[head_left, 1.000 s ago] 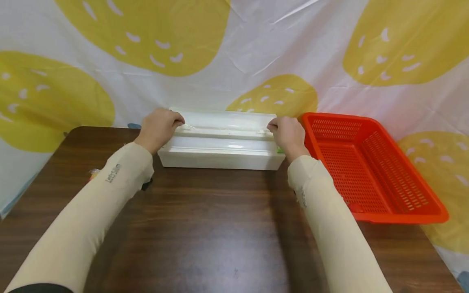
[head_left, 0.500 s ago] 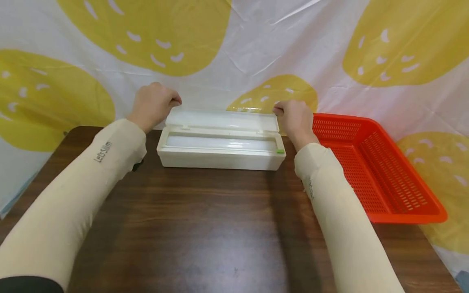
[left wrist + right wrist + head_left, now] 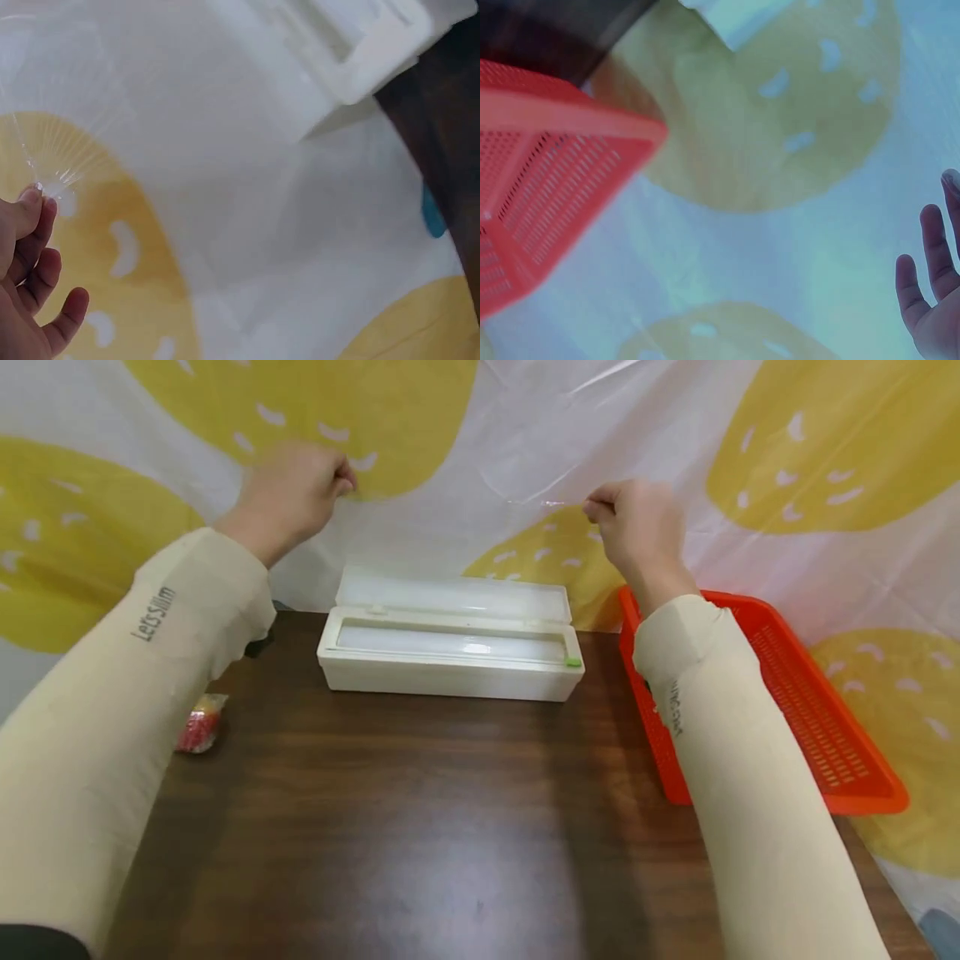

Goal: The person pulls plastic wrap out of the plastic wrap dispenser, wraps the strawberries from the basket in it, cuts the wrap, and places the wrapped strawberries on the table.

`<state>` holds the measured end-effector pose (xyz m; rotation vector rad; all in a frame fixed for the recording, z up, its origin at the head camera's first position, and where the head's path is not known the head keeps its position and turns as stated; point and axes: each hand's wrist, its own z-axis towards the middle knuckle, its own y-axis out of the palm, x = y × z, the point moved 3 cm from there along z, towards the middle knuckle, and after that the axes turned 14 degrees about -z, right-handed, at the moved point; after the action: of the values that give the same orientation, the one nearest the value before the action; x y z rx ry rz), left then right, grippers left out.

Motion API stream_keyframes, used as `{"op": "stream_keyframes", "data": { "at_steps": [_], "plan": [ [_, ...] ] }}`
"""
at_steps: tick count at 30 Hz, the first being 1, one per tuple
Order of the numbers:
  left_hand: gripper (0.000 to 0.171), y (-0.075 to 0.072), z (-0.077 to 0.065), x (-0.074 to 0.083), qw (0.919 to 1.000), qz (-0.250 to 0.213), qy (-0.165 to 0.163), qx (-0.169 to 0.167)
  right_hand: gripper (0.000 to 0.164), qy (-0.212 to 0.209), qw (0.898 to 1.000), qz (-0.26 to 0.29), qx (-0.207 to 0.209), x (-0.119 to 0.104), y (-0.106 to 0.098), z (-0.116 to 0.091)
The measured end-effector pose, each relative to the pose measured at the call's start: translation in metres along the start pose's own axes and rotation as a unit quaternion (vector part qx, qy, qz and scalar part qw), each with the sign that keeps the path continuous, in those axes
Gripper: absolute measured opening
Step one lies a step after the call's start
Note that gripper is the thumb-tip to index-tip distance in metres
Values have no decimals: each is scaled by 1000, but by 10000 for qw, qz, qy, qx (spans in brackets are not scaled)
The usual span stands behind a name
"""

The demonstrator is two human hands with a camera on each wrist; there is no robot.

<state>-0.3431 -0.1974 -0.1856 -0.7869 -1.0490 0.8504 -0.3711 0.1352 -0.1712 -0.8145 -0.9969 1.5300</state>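
Observation:
Clear cling film [image 3: 67, 142] stretches between the two raised hands, and its pleats gather at the fingertips in the left wrist view. My left hand [image 3: 294, 493] pinches one corner between thumb and forefinger, the other fingers loosely bent. At the opposite corner, my right hand [image 3: 643, 531] pinches the film high on the right; the right wrist view catches only some fingers, the pinch itself out of frame. Below them sits a white cling film dispenser box [image 3: 450, 678] with its lid [image 3: 457, 599] raised, a roll [image 3: 442, 643] inside and a green slide cutter [image 3: 573, 662] at its right end.
A red perforated basket [image 3: 873, 802] stands right of the box, partly behind the right forearm. On the left, a small wrapped red and yellow item [image 3: 201, 724] lies on the brown table [image 3: 390, 827]. A yellow-patterned white sheet [image 3: 420, 535] hangs behind.
Both hands have risen from the box and spread somewhat apart, drawing the film upward. The box has stayed in place. The wrapped item on the left now shows more fully.

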Motion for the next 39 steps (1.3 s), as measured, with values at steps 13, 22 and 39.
{"op": "stream_keyframes", "data": {
  "at_steps": [13,22,39],
  "plan": [
    [31,-45,7,26,9974,284,273,600,29,409,9978,-162,486,2,-48,15],
    [36,-58,4,29,9949,-1,203,989,30,388,9968,-378,584,-7,-68,24],
    [37,-54,3,36,9872,-394,527,1456,30,488,9933,-170,1031,1,-80,15]
  ]
}}
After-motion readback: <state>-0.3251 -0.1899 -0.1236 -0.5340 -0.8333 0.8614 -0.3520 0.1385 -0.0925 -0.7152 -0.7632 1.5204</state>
